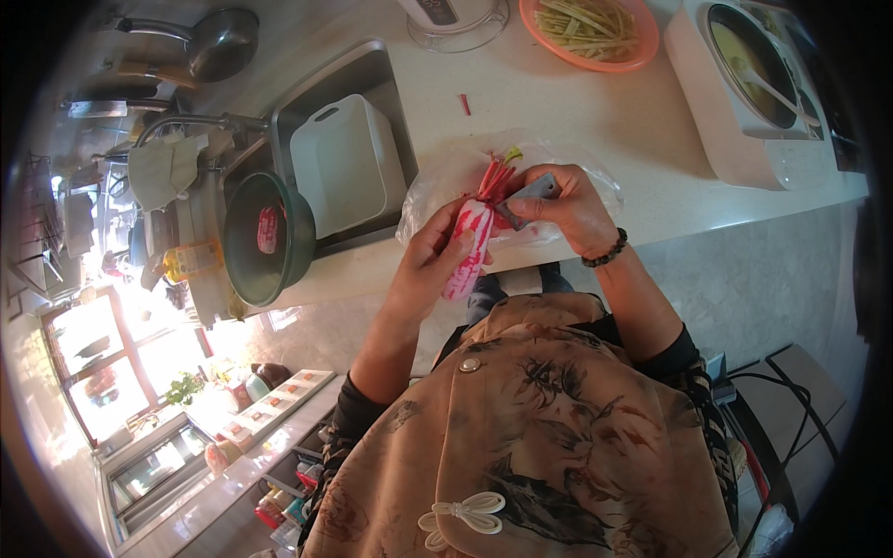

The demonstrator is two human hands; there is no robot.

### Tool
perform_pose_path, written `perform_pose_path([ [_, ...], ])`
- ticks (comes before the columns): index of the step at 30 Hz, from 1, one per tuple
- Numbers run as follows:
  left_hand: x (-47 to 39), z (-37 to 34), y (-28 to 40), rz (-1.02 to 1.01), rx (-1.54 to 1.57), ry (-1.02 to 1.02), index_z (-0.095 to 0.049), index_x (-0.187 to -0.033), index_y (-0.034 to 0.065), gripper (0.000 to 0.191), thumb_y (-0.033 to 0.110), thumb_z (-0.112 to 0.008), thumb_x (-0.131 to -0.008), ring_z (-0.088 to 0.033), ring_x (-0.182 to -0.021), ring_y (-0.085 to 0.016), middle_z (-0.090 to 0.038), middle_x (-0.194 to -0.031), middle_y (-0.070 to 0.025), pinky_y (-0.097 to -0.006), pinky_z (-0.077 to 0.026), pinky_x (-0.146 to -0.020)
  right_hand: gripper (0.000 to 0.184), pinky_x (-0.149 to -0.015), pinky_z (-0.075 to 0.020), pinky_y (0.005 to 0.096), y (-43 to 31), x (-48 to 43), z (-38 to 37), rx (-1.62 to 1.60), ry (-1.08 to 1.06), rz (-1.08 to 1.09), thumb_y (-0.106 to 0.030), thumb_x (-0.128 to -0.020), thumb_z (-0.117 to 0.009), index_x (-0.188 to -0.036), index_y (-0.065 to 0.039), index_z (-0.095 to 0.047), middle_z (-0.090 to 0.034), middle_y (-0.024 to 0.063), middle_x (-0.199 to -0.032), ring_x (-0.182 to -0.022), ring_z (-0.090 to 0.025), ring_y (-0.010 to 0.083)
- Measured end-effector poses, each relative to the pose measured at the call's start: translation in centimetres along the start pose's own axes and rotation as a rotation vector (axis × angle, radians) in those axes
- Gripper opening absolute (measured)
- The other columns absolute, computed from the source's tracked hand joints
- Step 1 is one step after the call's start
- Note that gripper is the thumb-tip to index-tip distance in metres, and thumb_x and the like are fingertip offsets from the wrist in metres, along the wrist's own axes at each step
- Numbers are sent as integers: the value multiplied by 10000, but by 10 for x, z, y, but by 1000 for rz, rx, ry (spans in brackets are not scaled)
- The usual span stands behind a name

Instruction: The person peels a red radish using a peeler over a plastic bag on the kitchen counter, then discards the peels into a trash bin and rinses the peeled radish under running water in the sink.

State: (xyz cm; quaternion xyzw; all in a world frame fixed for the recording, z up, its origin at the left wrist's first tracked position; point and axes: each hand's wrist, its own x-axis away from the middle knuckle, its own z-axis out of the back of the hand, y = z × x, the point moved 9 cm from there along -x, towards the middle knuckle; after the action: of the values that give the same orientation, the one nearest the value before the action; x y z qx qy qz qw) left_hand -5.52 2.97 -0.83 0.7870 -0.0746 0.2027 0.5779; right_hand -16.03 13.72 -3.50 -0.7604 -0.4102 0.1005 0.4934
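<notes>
My left hand [436,251] grips a partly peeled red radish [469,252] whose flesh shows white and pink streaks. Red stalks with a small green leaf stand at its upper end. In my right hand [568,209] is a flat bluish-grey tool [534,195], perhaps a peeler or small blade, held against the radish near the stalks. Beneath both hands a clear plastic bag [432,181] with red scraps lies on the counter. Another streaked radish [267,230] lies in the dark green basin [300,230] on the left.
A white plastic tub [342,167] stands in the sink [279,111]. At the back are an orange bowl [649,35] of cut green strips and a white cooker [739,153] with a spoon in it. A red scrap [464,104] lies on the counter.
</notes>
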Motion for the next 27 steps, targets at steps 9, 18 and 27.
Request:
perform_pose_path([
  [9, 2, -7, -10, 112, 79, -109, -392, -1327, -23, 466, 161, -512, -917, -584, -693, -132, -597, -970, -111, -245, -489, -578, 159, -609, -484, 199, 1, 1, -1, 15, -38, -31, -28, -772, -703, -922, 2, -660, -661, 31, -758, -663, -607, 67],
  [18, -1, -6, 5, -117, -415, -118, -412, -1306, -40, 486, 108, -566, -869, -593, -718, -133, -587, -987, -98, -251, -499, -615, 166, -615, -491, 206, -4, 2, -3, 67, -42, 4, -14, -769, -702, -924, 14, -650, -658, 32, -768, -669, -606, 68],
  [27, 4, -5, -2, 41, 32, -99, -386, -1333, -47, 515, 160, -546, -889, -604, -763, -161, -595, -1045, -120, -268, -514, -657, 166, -641, -497, 201, -16, 7, -5, 155, -69, 78, -13, -768, -701, -918, 28, -642, -659, 34, -800, -706, -611, 67],
])
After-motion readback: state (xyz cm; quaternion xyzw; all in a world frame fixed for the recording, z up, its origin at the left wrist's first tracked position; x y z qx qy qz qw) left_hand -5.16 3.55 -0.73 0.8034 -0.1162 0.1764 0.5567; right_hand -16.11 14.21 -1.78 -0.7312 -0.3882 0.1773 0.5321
